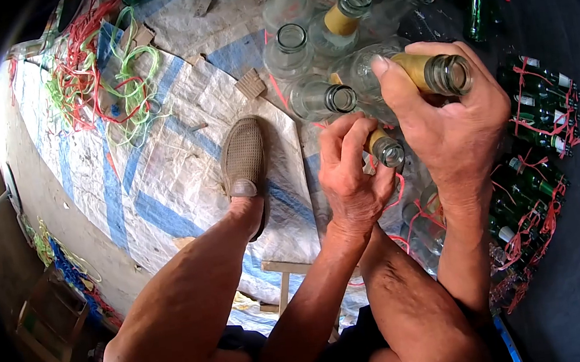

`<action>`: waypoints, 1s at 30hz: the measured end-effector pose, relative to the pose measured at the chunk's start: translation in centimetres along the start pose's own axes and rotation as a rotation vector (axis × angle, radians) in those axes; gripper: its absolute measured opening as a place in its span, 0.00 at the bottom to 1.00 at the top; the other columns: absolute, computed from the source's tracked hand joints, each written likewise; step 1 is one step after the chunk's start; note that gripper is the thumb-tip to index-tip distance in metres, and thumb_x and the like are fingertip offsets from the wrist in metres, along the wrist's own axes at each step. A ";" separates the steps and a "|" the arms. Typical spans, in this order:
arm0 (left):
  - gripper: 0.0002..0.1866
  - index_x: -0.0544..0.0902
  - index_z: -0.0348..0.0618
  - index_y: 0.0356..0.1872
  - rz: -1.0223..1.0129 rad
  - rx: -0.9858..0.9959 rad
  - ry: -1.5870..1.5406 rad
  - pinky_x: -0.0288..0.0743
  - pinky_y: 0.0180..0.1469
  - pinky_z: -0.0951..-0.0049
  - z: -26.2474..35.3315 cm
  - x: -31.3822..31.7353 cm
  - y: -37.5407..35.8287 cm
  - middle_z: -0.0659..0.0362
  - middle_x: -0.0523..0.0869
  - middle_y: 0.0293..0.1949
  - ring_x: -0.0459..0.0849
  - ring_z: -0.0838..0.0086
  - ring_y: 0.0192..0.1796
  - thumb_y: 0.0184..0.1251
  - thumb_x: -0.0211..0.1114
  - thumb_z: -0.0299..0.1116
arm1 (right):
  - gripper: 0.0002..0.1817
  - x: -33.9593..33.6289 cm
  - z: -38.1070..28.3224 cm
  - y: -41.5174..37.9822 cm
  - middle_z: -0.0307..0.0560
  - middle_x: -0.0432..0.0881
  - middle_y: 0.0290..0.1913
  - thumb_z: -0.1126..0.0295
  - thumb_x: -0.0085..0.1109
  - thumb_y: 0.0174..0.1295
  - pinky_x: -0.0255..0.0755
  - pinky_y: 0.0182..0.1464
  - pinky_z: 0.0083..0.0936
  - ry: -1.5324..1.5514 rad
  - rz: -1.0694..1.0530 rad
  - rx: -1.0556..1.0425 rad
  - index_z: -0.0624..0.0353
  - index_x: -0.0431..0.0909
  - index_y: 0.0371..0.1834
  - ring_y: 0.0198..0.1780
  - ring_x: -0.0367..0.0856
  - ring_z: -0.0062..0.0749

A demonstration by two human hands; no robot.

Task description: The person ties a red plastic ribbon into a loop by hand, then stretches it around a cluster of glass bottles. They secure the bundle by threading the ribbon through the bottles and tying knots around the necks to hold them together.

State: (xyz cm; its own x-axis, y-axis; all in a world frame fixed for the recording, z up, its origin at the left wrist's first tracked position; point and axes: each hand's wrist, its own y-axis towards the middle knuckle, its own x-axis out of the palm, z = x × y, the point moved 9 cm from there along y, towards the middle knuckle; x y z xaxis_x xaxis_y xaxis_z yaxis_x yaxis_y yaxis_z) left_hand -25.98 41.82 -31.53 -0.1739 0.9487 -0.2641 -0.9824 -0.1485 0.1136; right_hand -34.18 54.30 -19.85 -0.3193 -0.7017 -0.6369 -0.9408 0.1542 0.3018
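My right hand (449, 105) is wrapped round the neck of a clear glass bottle with a gold neck label (420, 69), its open mouth facing me. Lower and to the left, my left hand (353, 174) has its fingers closed round the neck of a second gold-labelled bottle (381, 145). The bodies of both are largely hidden by my hands. Just above my left hand stands a clear bottle (323, 98). Several more clear bottles are grouped beyond it, one of them with a gold neck label (342, 20). Pink string (393, 194) runs beside my left hand.
Green bottles (542, 106) tied with red string lie in bundles on the right. Tangled red and green string (107, 80) is heaped at the upper left. Beneath my foot in a brown shoe (242, 154) spreads a white and blue woven sheet (179, 151). A small cardboard piece (250, 84) lies nearby.
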 end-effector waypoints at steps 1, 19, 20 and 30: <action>0.22 0.84 0.38 0.53 0.009 -0.030 -0.030 0.80 0.47 0.65 0.1 -0.1 0.0 0.49 0.84 0.53 0.84 0.59 0.49 0.54 0.74 0.26 | 0.09 0.2 0.2 0.0 0.37 0.83 0.29 0.76 0.79 0.57 0.73 0.32 0.19 -0.004 -0.010 0.007 0.66 0.86 0.35 0.28 0.77 0.16; 0.20 0.84 0.37 0.54 -0.005 0.018 0.014 0.75 0.37 0.75 0.0 -0.1 0.1 0.54 0.84 0.53 0.80 0.72 0.43 0.58 0.72 0.23 | 0.13 1.1 1.0 0.3 0.46 0.89 0.33 0.71 0.83 0.52 0.80 0.37 0.26 -0.157 -0.097 0.043 0.63 0.88 0.37 0.32 0.87 0.27; 0.20 0.84 0.37 0.54 -0.001 0.016 0.010 0.75 0.37 0.75 0.0 -0.1 0.1 0.54 0.84 0.52 0.80 0.72 0.43 0.58 0.72 0.23 | 0.14 1.2 1.2 0.3 0.46 0.90 0.33 0.71 0.83 0.52 0.80 0.37 0.26 -0.152 -0.099 0.041 0.63 0.88 0.37 0.32 0.87 0.28; 0.20 0.84 0.38 0.54 0.001 0.003 0.021 0.76 0.38 0.75 0.1 -0.1 0.4 0.54 0.84 0.52 0.81 0.73 0.43 0.59 0.73 0.24 | 0.13 1.9 2.3 0.2 0.46 0.89 0.34 0.70 0.82 0.52 0.80 0.37 0.30 -0.120 -0.124 0.100 0.62 0.87 0.35 0.32 0.87 0.35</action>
State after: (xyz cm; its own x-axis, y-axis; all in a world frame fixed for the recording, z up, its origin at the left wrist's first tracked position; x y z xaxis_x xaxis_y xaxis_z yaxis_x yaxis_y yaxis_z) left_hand -26.36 41.70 -31.40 -0.1762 0.9425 -0.2841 -0.9820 -0.1483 0.1169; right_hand -35.21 54.60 -22.58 -0.2054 -0.6328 -0.7465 -0.9786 0.1441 0.1470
